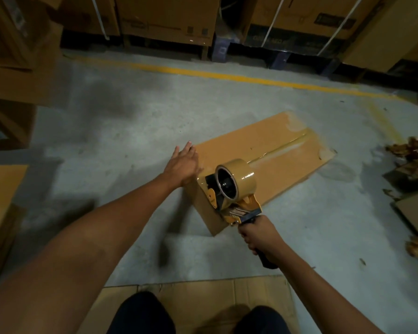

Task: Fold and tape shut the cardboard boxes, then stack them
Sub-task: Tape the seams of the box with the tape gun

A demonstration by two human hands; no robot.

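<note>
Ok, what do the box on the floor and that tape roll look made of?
The box looks like plain brown cardboard, matte, with a centre seam. The tape roll looks like tan plastic film: glossy, with bright highlights. The dispenser in the right hand seems yellow painted metal or plastic; I cannot tell which.

No text can be read; printed marks on the stacked cartons (167, 18) along the top of the frame are too blurred; the dark label (336, 20) at upper right likewise.

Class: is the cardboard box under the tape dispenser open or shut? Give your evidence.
Shut. The cardboard box has its flaps flat, meeting along a seam that glossy tape covers up to the tape dispenser.
</note>
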